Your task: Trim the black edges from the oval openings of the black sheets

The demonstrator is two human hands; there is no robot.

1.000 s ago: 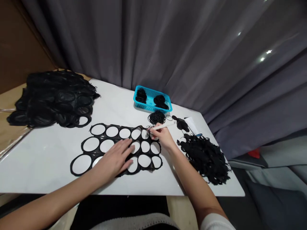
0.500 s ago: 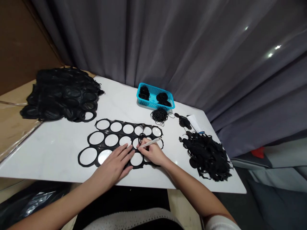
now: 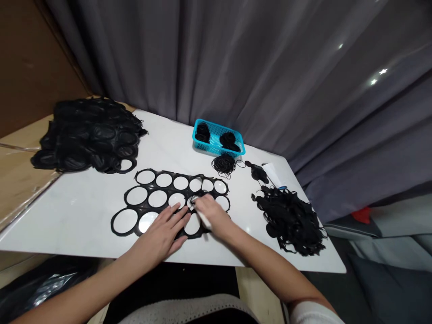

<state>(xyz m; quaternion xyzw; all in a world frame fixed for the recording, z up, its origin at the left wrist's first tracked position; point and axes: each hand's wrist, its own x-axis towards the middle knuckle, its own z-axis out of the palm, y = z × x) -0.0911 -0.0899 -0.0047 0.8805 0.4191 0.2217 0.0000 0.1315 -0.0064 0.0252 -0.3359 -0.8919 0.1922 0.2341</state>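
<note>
The black punched rubber sheet (image 3: 147, 186) lies near the front edge of the bench (image 3: 77, 216); our left hand (image 3: 162, 229) presses open and flat on it, while our right hand (image 3: 212, 216) clenches a white pen (image 3: 204, 219) over its right end.

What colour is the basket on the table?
The basket is bright turquoise mesh, best seen in the head view.

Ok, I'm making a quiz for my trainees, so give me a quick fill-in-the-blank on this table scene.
The left hand lies flat on a black sheet cut with round ____.
The slim stick in the right hand is ____ in colour.
The plastic basket beyond the sheet is ____.
The loose black scraps lie in a heap to the person's ____ of the sheet.

Missing words: holes; white; blue; right.
</note>
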